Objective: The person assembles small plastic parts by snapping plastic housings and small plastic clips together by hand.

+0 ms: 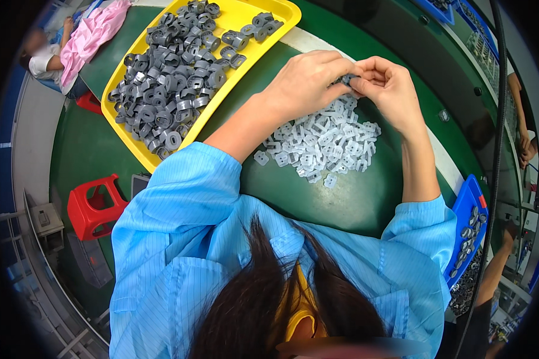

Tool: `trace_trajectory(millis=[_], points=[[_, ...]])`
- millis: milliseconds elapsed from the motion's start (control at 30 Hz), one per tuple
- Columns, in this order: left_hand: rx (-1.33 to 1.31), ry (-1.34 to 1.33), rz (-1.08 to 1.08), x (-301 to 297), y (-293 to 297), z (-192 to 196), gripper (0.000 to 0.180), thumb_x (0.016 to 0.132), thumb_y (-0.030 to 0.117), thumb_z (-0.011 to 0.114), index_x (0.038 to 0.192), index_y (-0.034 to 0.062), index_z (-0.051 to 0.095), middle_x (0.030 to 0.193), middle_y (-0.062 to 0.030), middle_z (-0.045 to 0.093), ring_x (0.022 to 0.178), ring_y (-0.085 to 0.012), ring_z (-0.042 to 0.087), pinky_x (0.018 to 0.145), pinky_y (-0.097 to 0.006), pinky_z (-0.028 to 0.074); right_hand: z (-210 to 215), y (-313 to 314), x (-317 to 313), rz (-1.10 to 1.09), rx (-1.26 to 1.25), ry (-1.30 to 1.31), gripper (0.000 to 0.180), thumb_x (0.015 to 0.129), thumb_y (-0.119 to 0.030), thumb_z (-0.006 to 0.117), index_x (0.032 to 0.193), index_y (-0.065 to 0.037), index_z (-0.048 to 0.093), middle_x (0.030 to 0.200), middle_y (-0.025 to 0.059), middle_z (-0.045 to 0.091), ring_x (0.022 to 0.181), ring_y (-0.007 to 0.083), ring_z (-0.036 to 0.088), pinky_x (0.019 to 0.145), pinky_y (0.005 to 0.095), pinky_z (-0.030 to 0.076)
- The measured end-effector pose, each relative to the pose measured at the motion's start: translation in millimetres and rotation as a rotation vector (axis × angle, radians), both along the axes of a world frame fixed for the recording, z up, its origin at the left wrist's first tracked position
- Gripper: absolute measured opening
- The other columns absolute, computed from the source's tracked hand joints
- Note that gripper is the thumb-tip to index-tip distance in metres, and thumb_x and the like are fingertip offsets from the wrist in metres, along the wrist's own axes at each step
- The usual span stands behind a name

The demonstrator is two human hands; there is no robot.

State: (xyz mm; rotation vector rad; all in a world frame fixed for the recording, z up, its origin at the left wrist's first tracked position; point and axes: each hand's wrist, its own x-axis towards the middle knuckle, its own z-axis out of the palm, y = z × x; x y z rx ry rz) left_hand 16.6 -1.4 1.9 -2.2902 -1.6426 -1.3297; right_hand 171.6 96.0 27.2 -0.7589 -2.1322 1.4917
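My left hand [308, 81] and my right hand [386, 84] meet above the green table [341, 197], fingertips pinched together on one small grey part [348, 79]. Just below them lies a loose heap of several white plastic pieces [323, 143]. To the left sits a yellow tray [233, 96] filled with several grey ring-shaped parts [173, 78]. Both forearms come out of light blue sleeves at the bottom of the view.
A blue bin [468, 206] with grey parts stands at the right table edge. A red stool [93, 206] is on the floor at left. Another person [48, 57] with pink cloth sits at far upper left; a person's arm [521, 119] shows at right.
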Motion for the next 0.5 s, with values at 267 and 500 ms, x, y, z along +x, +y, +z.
trace_trajectory(millis=[267,500], points=[[0.127,-0.102,0.208,16.8,3.7,-10.7,0.032,0.066,0.011,0.079,0.092,0.0040,0.061,0.077,-0.0072,0.061,0.069,-0.0219,0.061,0.060,-0.033,0.051,-16.6,3.3,0.5,-0.009,-0.315,0.317,0.014,0.083,-0.001,0.063,0.096,0.003,0.063,0.089,0.0075,0.067,0.078,0.0105,0.062,0.072,0.0237,0.050],[0.220,-0.046,0.149,17.5,1.2,-5.7,0.031,0.065,0.011,0.078,0.092,0.0063,0.061,0.077,-0.0069,0.059,0.071,-0.0264,0.061,0.060,-0.035,0.050,-2.0,11.4,6.5,0.113,-0.447,0.201,0.020,0.079,0.004,0.060,0.098,0.003,0.061,0.090,0.0076,0.066,0.079,0.0103,0.061,0.074,0.0236,0.049]])
